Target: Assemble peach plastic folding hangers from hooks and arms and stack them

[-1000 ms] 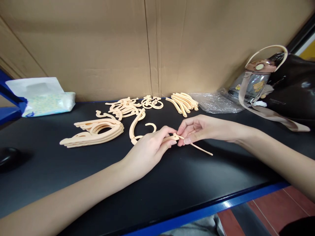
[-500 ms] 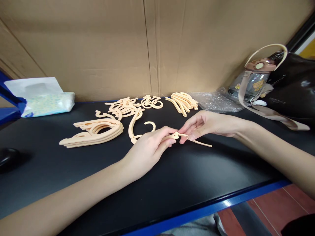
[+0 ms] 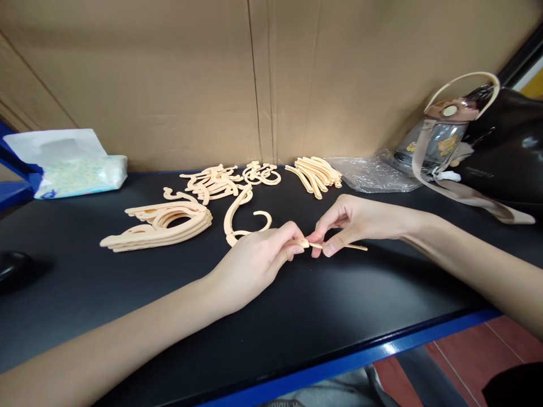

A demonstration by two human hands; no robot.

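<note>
My left hand (image 3: 265, 251) is closed round a peach plastic hanger (image 3: 231, 217). The hanger's curved arm and hook (image 3: 266, 217) show behind the fingers, and one end (image 3: 304, 243) juts from the fingertips. My right hand (image 3: 345, 229) pinches a thin peach strip (image 3: 356, 247) between thumb and fingers. The strip's left end meets the hanger end at my left fingertips; how far it sits inside I cannot tell. Stacked peach hangers (image 3: 169, 226) lie left of my left hand. Behind are a heap of hanger pieces (image 3: 214, 181), loose hooks (image 3: 261, 173) and curved hanger arms (image 3: 316, 174).
A tissue pack (image 3: 80, 167) stands at the back left, a black mouse (image 3: 14, 268) at the left edge. Clear plastic wrap (image 3: 375, 175), a strapped water bottle (image 3: 441, 138) and a black bag (image 3: 509, 152) occupy the back right. Cardboard (image 3: 178, 85) walls the black table's back.
The hanger end in my left hand has tipped, so its flat face with the hole no longer shows. The strip in my right hand is now straighter and nearly in line with it.
</note>
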